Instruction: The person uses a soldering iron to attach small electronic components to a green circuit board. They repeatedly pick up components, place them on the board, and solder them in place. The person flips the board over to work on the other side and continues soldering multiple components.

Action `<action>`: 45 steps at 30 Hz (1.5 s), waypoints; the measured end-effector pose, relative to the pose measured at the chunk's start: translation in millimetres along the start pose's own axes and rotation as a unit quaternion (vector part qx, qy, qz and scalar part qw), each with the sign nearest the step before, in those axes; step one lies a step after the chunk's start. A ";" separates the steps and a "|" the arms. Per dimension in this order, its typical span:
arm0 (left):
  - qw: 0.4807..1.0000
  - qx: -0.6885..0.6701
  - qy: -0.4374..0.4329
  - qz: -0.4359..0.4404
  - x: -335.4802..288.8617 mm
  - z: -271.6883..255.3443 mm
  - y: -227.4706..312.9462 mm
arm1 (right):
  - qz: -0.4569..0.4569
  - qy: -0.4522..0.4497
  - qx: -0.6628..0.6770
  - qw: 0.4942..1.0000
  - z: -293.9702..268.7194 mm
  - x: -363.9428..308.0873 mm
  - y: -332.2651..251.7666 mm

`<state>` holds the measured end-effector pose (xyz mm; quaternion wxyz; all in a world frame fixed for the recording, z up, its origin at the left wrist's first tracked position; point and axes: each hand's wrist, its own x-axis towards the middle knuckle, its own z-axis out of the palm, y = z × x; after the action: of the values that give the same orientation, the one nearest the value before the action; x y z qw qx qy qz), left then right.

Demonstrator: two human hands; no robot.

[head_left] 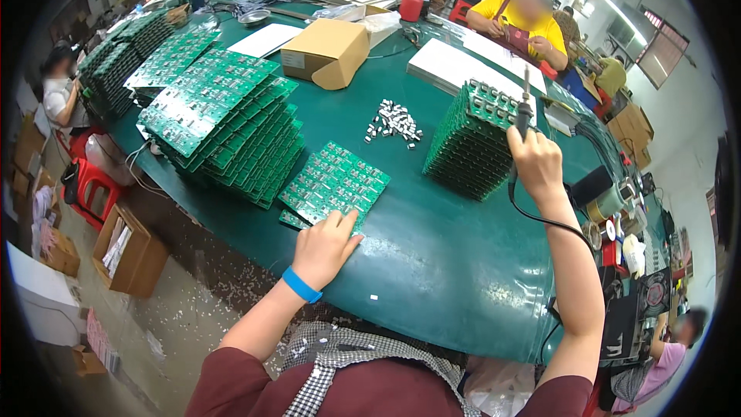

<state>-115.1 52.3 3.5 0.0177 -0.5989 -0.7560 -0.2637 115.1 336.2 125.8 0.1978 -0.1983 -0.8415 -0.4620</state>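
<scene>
The left hand point(324, 243) lies flat, fingers together, on the near edge of a green circuit board panel point(336, 183) resting on the dark green bench point(440, 262). The right hand point(536, 164) is raised and closed in a fist around a soldering iron point(524, 108), tip upward, its black cord trailing down past the wrist. Just left of that hand stands a tall stack of green boards point(469, 147). A small heap of silver components point(394, 122) lies beyond the panel, a fanned pile of boards point(220, 123) to its left, a cardboard box point(324, 52) farther back.
</scene>
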 end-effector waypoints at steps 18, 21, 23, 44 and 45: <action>0.971 0.154 0.041 -0.180 39.6 -19.3 -36.4 | 0.275 0.175 0.091 0.941 -106.2 -130.4 63.6; 0.962 0.169 0.038 -0.213 35.7 -23.5 -32.4 | 0.277 0.159 0.117 0.940 -117.2 -148.6 54.6; 0.959 0.173 0.029 -0.225 31.7 -17.5 -33.3 | 0.270 0.163 0.120 0.942 -124.7 -154.9 52.0; 0.987 -0.108 0.120 -0.021 10.2 -24.9 20.1 | 0.412 -0.006 0.426 0.805 -284.3 -272.3 56.7; 0.963 -0.268 0.037 -0.021 0.2 -28.2 45.1 | 0.409 0.037 0.430 0.804 -260.3 -263.6 20.1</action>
<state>-82.0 47.1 44.8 -0.1206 -0.5558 -0.6687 -0.4789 386.6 83.5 132.5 0.4650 -0.4016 -0.7864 0.0643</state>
